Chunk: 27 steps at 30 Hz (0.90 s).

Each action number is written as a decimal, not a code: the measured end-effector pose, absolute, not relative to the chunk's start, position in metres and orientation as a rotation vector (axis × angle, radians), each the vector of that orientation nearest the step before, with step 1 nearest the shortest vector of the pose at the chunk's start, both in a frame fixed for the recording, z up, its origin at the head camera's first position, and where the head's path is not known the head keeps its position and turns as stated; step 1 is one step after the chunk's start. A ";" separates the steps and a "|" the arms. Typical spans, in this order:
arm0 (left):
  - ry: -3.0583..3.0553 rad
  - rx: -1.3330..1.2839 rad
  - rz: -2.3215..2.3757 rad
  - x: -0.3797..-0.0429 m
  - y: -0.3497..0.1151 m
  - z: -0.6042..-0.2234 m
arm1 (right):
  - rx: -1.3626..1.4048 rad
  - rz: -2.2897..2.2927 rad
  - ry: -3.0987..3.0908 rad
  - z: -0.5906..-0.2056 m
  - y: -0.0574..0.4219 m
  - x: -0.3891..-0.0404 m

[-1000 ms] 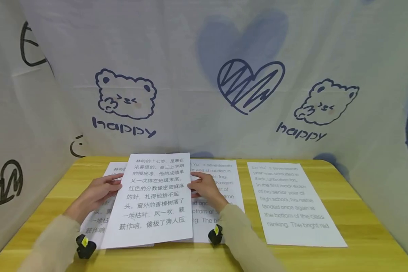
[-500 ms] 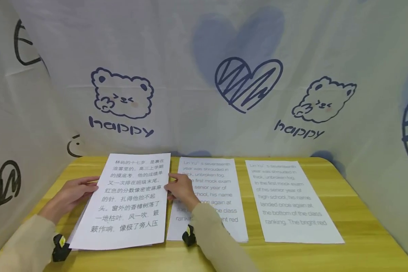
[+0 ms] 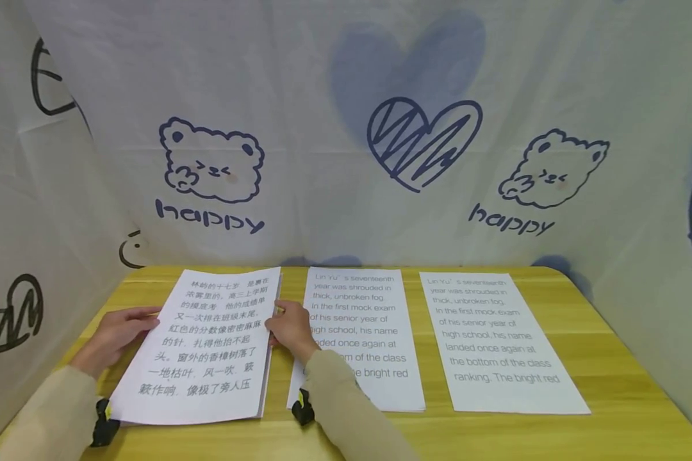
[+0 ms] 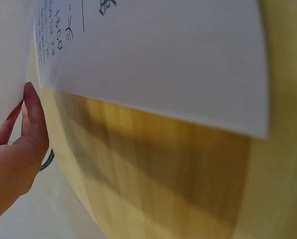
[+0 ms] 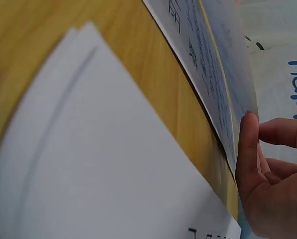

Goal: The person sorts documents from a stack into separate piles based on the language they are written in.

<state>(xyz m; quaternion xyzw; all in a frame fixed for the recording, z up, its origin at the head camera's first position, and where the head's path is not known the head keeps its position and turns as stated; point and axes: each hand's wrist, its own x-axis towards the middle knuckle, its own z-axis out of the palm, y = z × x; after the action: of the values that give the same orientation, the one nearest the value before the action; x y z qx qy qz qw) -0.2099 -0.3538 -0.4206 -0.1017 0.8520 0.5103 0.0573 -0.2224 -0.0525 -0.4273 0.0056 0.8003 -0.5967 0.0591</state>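
Observation:
A white sheet of paper (image 3: 207, 346) printed with Chinese text is held just over a matching sheet at the left of the table. My left hand (image 3: 115, 336) pinches its left edge between thumb and fingers. On the opposite edge, my right hand (image 3: 291, 326) pinches it the same way. The left wrist view shows the lower Chinese sheet (image 4: 163, 64) lying on the wood, with the left hand (image 4: 21, 154) beyond its corner. In the right wrist view a gap shows between the held sheet (image 5: 233, 55) and the lower one (image 5: 188, 55).
Sheets with English text (image 3: 363, 320) lie in the middle of the wooden table (image 3: 617, 371), partly under the right forearm. Another English sheet (image 3: 502, 346) lies to the right. A white cloth backdrop (image 3: 323, 192) with bear and heart drawings hangs behind the table.
Both hands have carried the Chinese sheet leftward from over the middle stack, then lowered it over the matching left sheet. The middle English sheets are more exposed now.

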 end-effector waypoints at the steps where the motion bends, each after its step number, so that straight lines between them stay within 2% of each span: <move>1: 2.599 -0.312 1.530 -0.211 -0.353 -0.421 | 0.022 -1.800 2.432 -0.428 -0.053 -0.223; 27: 2.519 -0.481 1.340 -0.217 -0.347 -0.422 | 0.039 -1.606 2.513 -0.433 -0.057 -0.228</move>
<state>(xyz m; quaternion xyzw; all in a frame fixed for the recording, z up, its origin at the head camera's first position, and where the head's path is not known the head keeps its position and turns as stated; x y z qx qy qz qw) -0.2169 -0.3475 -0.4223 -0.1649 0.8639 0.4594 0.1238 -0.2282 -0.0572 -0.4327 0.0132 0.8398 -0.5369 0.0794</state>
